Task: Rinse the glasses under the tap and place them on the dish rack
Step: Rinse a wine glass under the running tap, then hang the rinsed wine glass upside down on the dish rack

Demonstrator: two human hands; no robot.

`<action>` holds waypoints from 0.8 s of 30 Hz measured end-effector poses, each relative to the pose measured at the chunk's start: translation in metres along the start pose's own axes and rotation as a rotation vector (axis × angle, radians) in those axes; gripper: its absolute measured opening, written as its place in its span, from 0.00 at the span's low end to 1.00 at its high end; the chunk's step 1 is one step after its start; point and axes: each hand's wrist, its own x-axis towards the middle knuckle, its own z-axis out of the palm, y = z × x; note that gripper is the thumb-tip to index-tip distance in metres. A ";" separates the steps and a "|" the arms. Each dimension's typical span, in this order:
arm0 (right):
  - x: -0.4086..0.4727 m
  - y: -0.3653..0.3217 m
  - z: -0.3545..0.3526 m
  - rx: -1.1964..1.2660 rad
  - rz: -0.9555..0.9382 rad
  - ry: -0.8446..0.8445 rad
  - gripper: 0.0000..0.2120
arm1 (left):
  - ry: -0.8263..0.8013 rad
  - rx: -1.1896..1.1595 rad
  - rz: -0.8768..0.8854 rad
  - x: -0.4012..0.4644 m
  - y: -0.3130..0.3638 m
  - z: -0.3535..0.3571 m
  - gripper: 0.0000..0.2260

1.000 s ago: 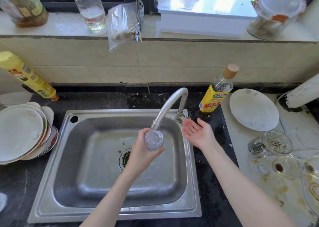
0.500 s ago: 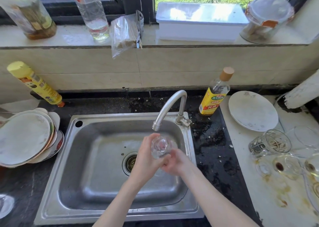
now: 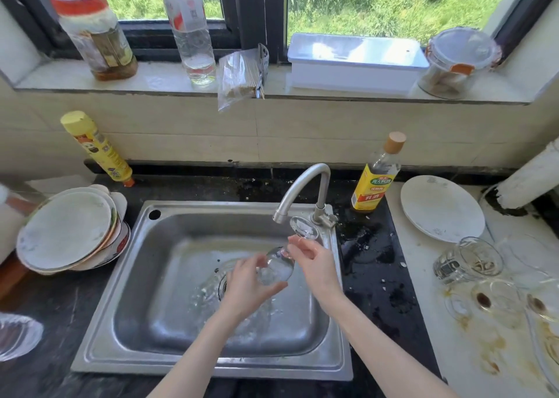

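A clear stemmed glass [image 3: 279,266] lies tilted over the steel sink [image 3: 169,279], bowl toward me and round foot up beside the tap spout [image 3: 298,190]. My left hand [image 3: 246,288] cups the bowl from below. My right hand [image 3: 314,263] pinches the stem near the foot. Water splashes around the drain beneath the glass. Several dirty glasses [image 3: 467,261] lie on the stained white counter at the right. No dish rack is visible.
A stack of plates [image 3: 66,231] sits left of the sink, a white plate [image 3: 441,208] to the right. A yellow-labelled bottle [image 3: 376,175] stands by the tap, a yellow bottle [image 3: 96,148] at the back left. Jars, a bottle and a white box line the windowsill.
The glass went from upright under the spout in my left hand alone to tilted sideways lower in the sink, held by both hands. My right hand came in and took the stem.
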 end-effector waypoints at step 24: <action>-0.124 0.044 -0.032 -0.151 0.058 0.319 0.07 | -0.477 0.599 0.502 -0.066 -0.013 -0.001 0.28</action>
